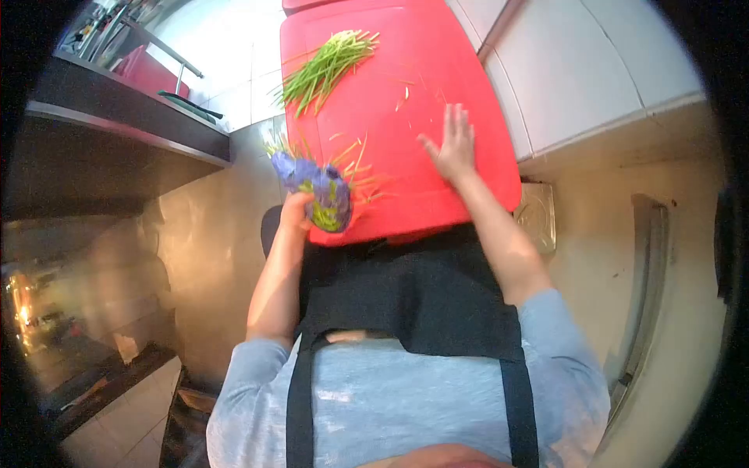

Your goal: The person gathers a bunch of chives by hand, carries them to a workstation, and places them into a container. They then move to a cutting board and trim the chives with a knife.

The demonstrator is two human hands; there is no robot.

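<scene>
My left hand is closed around a crumpled purple wrap with yellow-green patches, at the near left corner of a red plastic top. Thin green and yellowish stalks stick out around the wrap, and some lie on the red surface beside it. My right hand is empty, its fingers stretched out and thumb apart, over the right side of the red top. At the far left of the top lies a loose bunch of long green stalks, pale at one end. Small scraps are scattered between the bunch and my right hand.
A white tiled ledge runs along the right, close to the red top. On the left stands a dark counter with a metal edge. A square metal tin sits by the top's near right corner. Bright flames or reflections show lower left.
</scene>
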